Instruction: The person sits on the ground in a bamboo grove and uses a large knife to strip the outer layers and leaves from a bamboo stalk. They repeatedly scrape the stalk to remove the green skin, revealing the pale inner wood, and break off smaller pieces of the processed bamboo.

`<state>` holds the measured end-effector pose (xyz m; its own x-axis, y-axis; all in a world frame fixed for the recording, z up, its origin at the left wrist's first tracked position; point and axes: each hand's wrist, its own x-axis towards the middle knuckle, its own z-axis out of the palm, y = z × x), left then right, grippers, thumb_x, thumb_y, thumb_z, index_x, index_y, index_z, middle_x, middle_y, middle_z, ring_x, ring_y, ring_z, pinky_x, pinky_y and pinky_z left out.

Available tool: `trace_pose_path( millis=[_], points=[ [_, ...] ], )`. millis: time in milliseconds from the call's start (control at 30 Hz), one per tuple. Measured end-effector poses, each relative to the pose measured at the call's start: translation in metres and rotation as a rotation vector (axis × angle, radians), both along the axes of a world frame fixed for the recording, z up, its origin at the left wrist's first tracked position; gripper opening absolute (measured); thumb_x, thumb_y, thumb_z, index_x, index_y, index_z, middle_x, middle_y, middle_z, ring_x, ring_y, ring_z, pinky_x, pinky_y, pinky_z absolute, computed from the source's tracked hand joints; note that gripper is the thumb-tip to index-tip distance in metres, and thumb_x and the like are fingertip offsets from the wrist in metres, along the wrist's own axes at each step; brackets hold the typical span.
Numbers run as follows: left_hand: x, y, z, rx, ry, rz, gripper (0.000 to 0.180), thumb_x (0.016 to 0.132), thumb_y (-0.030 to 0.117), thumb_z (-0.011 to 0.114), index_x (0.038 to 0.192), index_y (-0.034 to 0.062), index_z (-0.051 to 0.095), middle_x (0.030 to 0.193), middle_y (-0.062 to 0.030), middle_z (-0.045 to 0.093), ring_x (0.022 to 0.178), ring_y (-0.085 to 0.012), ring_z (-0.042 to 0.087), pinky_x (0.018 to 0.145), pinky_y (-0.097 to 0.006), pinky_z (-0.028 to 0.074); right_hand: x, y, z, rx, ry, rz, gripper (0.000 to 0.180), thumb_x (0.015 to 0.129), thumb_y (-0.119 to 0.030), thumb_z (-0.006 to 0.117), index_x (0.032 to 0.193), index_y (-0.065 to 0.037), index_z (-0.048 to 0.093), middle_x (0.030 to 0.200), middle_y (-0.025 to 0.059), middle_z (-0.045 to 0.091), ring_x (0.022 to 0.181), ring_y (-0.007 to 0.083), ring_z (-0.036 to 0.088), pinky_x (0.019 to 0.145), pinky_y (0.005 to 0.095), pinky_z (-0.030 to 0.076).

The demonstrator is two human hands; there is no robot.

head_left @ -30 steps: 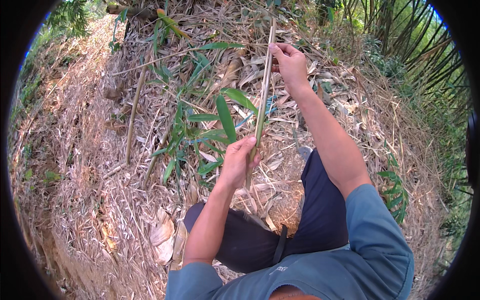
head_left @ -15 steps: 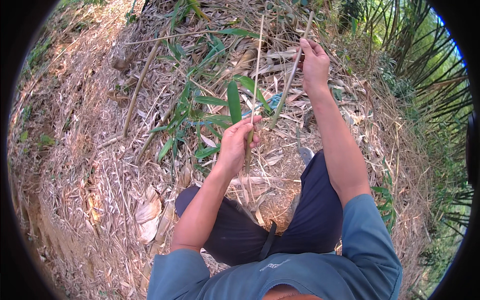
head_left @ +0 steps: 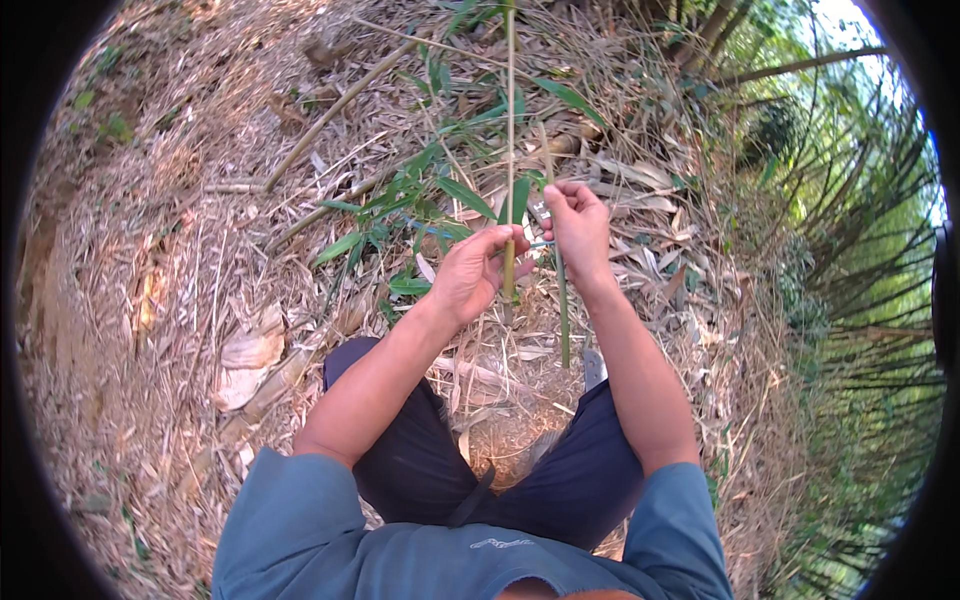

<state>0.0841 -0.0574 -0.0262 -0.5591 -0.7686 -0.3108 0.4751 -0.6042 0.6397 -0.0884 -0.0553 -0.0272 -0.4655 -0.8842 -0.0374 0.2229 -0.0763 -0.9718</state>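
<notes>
My left hand (head_left: 472, 272) is closed around a long, thin bamboo stick (head_left: 511, 130), near its thicker, yellowish lower end. The stick stands almost straight away from me. Beside it, my right hand (head_left: 582, 228) pinches a second stick (head_left: 564, 315), pale at its upper end and green at its lower end. Against the right thumb shows a small dark piece with white marks (head_left: 540, 212); whether the hand holds it I cannot tell. A bit of blue cord (head_left: 541, 244) shows between the hands. Green bamboo leaves (head_left: 465, 197) lie just beyond the left hand.
Dry bamboo litter (head_left: 290, 280) covers the sloping ground. Longer canes (head_left: 335, 115) lie at the far left of my hands. A grey metal piece (head_left: 594, 368) shows by my right knee. Dense bamboo stems (head_left: 880, 270) rise at the right.
My right hand has come down and left with its stick, close beside my left hand. The two sticks are now nearly parallel. The view has shifted somewhat.
</notes>
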Motion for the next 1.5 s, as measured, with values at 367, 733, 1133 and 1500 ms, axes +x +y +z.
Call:
trace_pose_path(
  millis=[367, 733, 1133, 1500],
  points=[
    [-0.007, 0.004, -0.007, -0.111, -0.077, -0.189, 0.022, 0.098, 0.019, 0.062, 0.111, 0.0018, 0.067, 0.104, -0.0064, 0.067, 0.095, -0.017, 0.064, 0.086, -0.034, 0.054, 0.014, 0.003, -0.008, -0.001, 0.203, -0.022, 0.032, 0.095, -0.026, 0.071, 0.104, 0.004, 0.065, 0.08, 0.0047, 0.066, 0.068, 0.0092, 0.058, 0.061, 0.0246, 0.048],
    [0.026, -0.038, -0.001, -0.09, -0.06, 0.361, 0.025, 0.096, 0.026, 0.068, 0.115, 0.0103, 0.069, 0.076, 0.006, 0.052, 0.07, -0.0066, 0.046, 0.067, -0.026, 0.044, 0.079, 0.042, 0.01, -0.054, 0.855, 0.279, 0.033, 0.086, -0.028, 0.076, 0.102, -0.005, 0.06, 0.071, 0.0062, 0.063, 0.063, 0.0237, 0.064, 0.06, 0.0379, 0.05],
    [0.072, -0.092, 0.023, -0.214, -0.047, 0.735, 0.039, 0.096, 0.006, 0.045, 0.134, 0.0126, 0.041, 0.088, -0.007, 0.053, 0.072, -0.0192, 0.055, 0.059, -0.031, 0.047, 0.053, 0.034, 0.024, -0.059, 0.752, 0.206, 0.022, 0.098, -0.021, 0.059, 0.108, -0.002, 0.061, 0.07, 0.0122, 0.066, 0.057, 0.0199, 0.061, 0.054, 0.0388, 0.047],
    [0.215, -0.143, -0.016, 0.184, 0.185, 1.41, 0.023, 0.098, 0.012, 0.032, 0.111, 0.0004, 0.046, 0.086, -0.0161, 0.065, 0.056, -0.0147, 0.052, 0.043, -0.023, 0.036, -0.04, 0.039, 0.056, -0.062, 0.787, 0.298, 0.038, 0.095, -0.032, 0.068, 0.073, -0.001, 0.069, 0.057, -0.005, 0.051, 0.054, 0.0047, 0.039, 0.05, 0.0265, 0.027]
  ],
)
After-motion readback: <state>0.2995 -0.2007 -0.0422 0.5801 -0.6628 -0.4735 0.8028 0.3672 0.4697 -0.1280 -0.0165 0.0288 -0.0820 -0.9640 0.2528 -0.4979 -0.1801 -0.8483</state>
